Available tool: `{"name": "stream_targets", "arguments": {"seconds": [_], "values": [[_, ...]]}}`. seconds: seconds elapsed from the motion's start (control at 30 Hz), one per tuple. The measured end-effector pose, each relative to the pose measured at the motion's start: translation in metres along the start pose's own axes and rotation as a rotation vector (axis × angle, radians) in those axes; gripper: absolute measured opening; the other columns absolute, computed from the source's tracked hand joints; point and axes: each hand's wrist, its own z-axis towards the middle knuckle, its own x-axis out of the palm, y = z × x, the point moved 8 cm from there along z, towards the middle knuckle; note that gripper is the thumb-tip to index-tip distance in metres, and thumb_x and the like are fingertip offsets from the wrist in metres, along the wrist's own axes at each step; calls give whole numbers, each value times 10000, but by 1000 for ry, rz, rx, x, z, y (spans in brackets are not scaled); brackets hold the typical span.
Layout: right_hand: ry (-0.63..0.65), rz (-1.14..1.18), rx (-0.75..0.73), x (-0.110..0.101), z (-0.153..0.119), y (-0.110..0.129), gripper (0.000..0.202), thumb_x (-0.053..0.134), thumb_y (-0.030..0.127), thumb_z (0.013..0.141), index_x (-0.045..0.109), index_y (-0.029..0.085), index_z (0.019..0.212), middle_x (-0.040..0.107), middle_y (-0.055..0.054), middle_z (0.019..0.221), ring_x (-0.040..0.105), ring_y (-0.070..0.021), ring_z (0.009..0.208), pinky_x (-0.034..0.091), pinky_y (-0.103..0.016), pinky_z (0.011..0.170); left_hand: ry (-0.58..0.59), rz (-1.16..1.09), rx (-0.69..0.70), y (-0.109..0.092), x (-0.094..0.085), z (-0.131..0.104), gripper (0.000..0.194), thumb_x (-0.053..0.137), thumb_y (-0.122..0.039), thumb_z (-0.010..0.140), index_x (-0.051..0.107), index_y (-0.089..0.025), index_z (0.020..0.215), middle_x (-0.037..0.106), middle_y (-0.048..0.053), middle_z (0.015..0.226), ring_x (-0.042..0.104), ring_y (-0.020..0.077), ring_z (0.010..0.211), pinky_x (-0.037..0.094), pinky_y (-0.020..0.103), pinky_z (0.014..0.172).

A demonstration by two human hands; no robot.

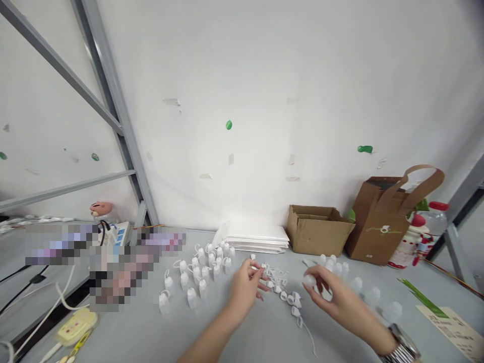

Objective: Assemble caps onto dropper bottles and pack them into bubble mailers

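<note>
My left hand is closed in a pinch near the middle of the grey table, with a small white cap at its fingertips. My right hand pinches a small translucent bottle between thumb and fingers. Between and below the hands lies a string of white caps with cords. To the left stand several small bottles with white caps and loops. Right of my right hand are several translucent bottles without caps, partly blurred.
White flat packages are stacked against the wall. Behind my right hand are an open cardboard box and a brown paper bag. A yellow case and cables lie left; a printed card lies right.
</note>
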Motion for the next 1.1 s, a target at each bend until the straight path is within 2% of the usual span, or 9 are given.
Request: {"name": "stream_targets", "arguments": {"seconds": [0.07,0.13,0.23,0.33,0.4,0.53,0.77,0.93,1.1], "values": [[-64,220,49,1,10,12,194,463,406,831,501,231,906,561,-30,779,531,-167,686,464,-301,647,20,-156,-28,5,4,2,245,420,-377,814,425,-162,933,681,95,827,683,196,670,493,256,488],[-118,483,95,11,19,17,233,513,442,799,496,223,878,563,-25,769,549,-168,692,470,-299,645,29,-282,-34,8,6,3,341,491,-439,766,437,-151,941,686,118,856,686,214,738,524,283,564],[-108,852,173,44,24,18,300,596,466,735,483,213,850,584,-10,727,581,-166,652,471,-296,615,31,-410,-39,10,5,1,423,583,-488,689,493,-138,908,689,129,864,679,241,796,531,309,624],[-104,960,228,69,19,16,325,642,465,693,499,199,812,614,-13,706,581,-161,628,455,-283,591,25,-476,-38,11,4,-1,431,636,-497,645,552,-141,874,699,105,830,677,234,774,525,315,651],[-132,919,255,73,13,13,318,648,459,688,515,191,796,615,-7,668,574,-159,616,441,-274,579,23,-525,-38,11,5,-2,412,673,-475,621,583,-146,853,708,94,818,674,219,746,516,319,685],[-181,819,285,66,8,7,300,631,448,702,535,182,803,604,5,613,565,-157,596,424,-262,567,43,-642,-40,11,10,-2,370,720,-428,597,632,-141,813,717,103,856,667,224,755,490,350,762],[-153,607,280,67,4,12,217,561,403,768,524,189,770,580,26,582,521,-134,545,399,-234,532,76,-703,31,-2,11,-6,254,659,-349,694,669,-132,825,695,120,973,628,251,916,420,367,886],[-150,402,209,72,0,23,159,511,359,822,519,200,814,588,24,644,519,-128,568,412,-225,552,92,-707,46,-8,13,-12,205,634,-277,700,675,-138,845,686,118,996,583,266,1005,380,376,927],[-320,99,36,64,-4,32,143,471,327,858,503,200,799,605,-23,723,538,-147,604,421,-247,568,160,-824,57,-9,19,-16,116,600,-226,720,650,-142,783,698,108,941,581,257,1013,344,383,957]]}}
